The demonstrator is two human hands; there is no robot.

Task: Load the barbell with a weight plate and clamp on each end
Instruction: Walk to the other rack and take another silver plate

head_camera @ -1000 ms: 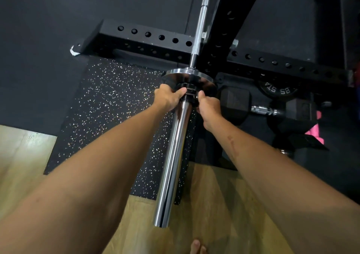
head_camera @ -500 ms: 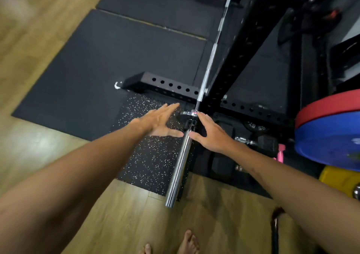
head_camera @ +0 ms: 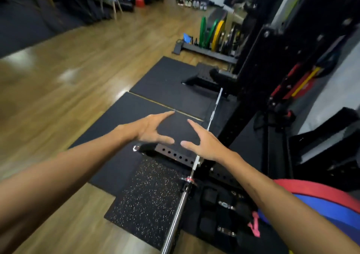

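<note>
Both my hands, left hand (head_camera: 150, 130) & right hand (head_camera: 202, 143), are spread, holding nothing, above the barbell (head_camera: 180, 205) racked by the speckled mat's right edge. Risk: near-end clamp (head_camera: 188, 180) prob. not locked tight, so plate creeps outward.

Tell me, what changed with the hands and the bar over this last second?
Both hands let go of the clamp on the barbell. The left hand and right hand lifted off, fingers spread, and now hover open above the bar, holding nothing. The view swung up toward the room. The barbell stayed on the rack, with its small plate in place.
</note>
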